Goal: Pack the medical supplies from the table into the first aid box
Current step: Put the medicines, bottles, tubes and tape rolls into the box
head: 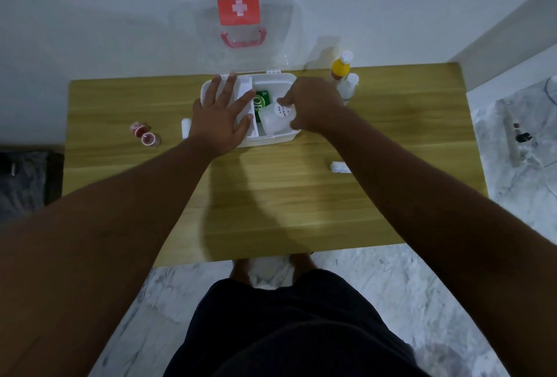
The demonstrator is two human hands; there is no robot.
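The white first aid box [272, 138] stands open on the wooden table [271, 195], its clear lid [241, 33] with a red cross label and pink handle leaning against the wall. My left hand [221, 117] lies flat, fingers spread, on the box's left side. My right hand [313, 105] grips a clear plastic container [275, 120] with a round label, inside the right compartment. A green packet [261, 100] lies in the box beside it. Two red tape rolls [144, 134] and a white roll [186, 128] sit left of the box; another white bandage roll [339, 167] lies to the right.
A yellow bottle [340, 67] and a white bottle [349, 87] stand at the table's back right, close behind my right hand. The wall runs right behind the table. Marble floor lies to the right and in front, with a dark object [24, 177] at the left.
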